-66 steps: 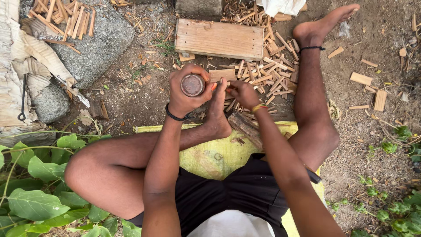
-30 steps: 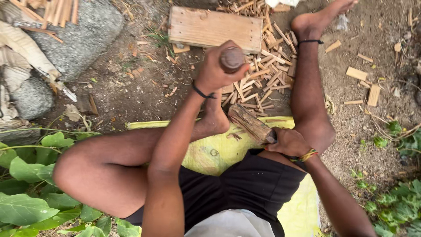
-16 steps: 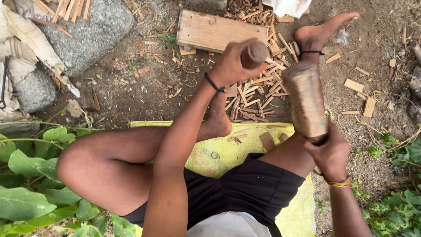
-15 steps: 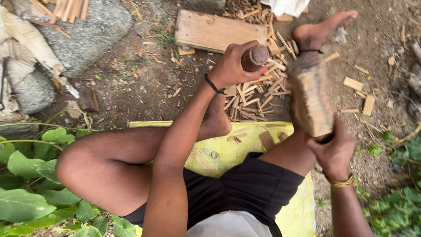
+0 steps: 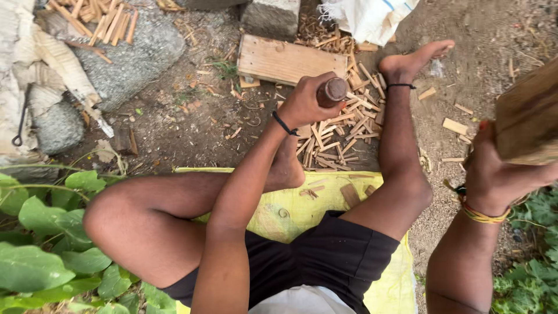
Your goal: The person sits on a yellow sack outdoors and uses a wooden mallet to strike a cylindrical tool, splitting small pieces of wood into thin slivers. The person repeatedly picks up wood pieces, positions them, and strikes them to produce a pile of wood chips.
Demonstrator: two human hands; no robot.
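Person seated on a yellow woven sack (image 5: pixel 325 200) spread over bare dirt, legs apart. Left hand (image 5: pixel 305 104) is wrapped fully closed around a dark round-ended wooden handle (image 5: pixel 332 91), seen end-on; whatever blade or head it carries is hidden below the fist. Right hand (image 5: pixel 494 174) is raised at the right edge of view, fingers curled tight under a thick brown block of wood (image 5: pixel 532 119), held up well clear of the ground and partly cut off by the frame. Between the feet lies a loose heap of thin split wooden sticks (image 5: pixel 343 131), with a flat pale wooden board (image 5: pixel 288 60) just beyond it. The bare right foot (image 5: pixel 415 58) and the shin run just beside the heap. Risks, as judged: the block looks heavy for a one-handed hold from beneath, so a slip would drop it onto shin or foot; any downward stroke with the handled tool lands near bare skin; splinters underfoot; sticks may scatter if the block comes down among them.
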